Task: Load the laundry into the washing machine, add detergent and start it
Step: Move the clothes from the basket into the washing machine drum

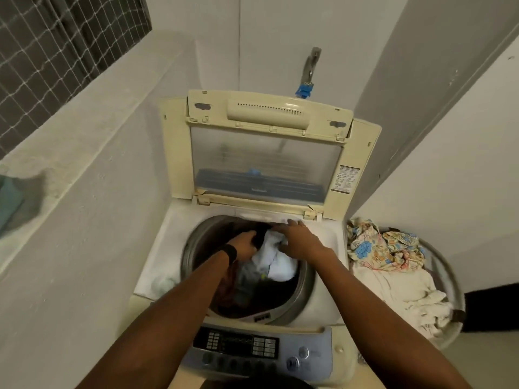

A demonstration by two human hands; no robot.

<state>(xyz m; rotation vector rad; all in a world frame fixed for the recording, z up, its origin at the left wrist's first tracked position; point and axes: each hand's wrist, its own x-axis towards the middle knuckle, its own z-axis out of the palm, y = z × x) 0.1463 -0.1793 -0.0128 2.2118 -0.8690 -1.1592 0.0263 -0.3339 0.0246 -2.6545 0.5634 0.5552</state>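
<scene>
A cream top-loading washing machine (174, 237) stands with its lid (266, 153) raised. Dark and white clothes lie in its drum (304, 279). My left hand (247, 245), a black band on its wrist, reaches into the drum and grips a dark garment (259, 234). My right hand (297, 238) lies with fingers spread over a white garment (278, 262) at the drum's far rim. The control panel (252, 346) sits at the front, under my forearms.
A laundry basket (449, 279) with floral and white clothes stands right of the machine. A tap (310, 66) with a blue connector is on the wall behind. A concrete ledge runs along the left, with a netted window above it.
</scene>
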